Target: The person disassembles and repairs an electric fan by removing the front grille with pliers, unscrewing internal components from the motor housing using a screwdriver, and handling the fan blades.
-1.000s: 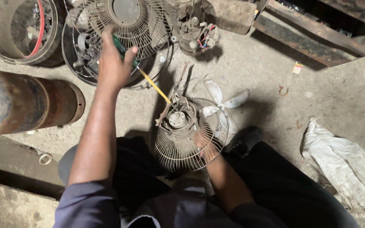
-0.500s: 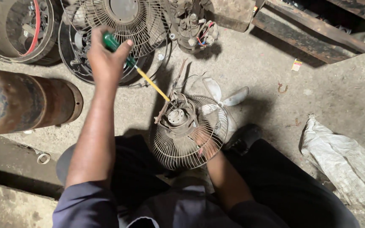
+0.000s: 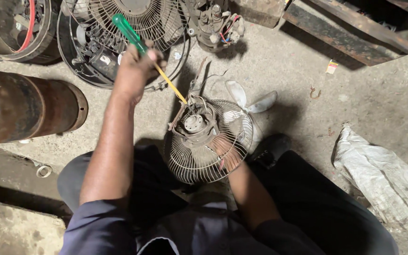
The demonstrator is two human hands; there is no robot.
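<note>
My left hand [image 3: 135, 71] grips a screwdriver [image 3: 128, 30] with a green handle and yellow shaft; its tip meets the motor housing [image 3: 195, 123] at the middle of a small wire fan guard [image 3: 204, 156]. The guard rests tilted between my knees. My right hand [image 3: 227, 153] reaches behind the guard's wires and holds it from the right side, its fingers partly hidden by the grille. Pale fan blades [image 3: 249, 99] stick out behind the guard.
A larger fan guard with a motor [image 3: 119, 42] lies on the concrete floor at the top. A rusty cylinder [image 3: 20, 106] lies at left, a round drum [image 3: 10, 26] at top left, a loose motor with coloured wires [image 3: 218, 23] at top, and a white sack [image 3: 378, 174] at right.
My left hand has tilted the screwdriver, so the green handle now sticks up clear of the fist. The view has shifted slightly; the small guard stays held.
</note>
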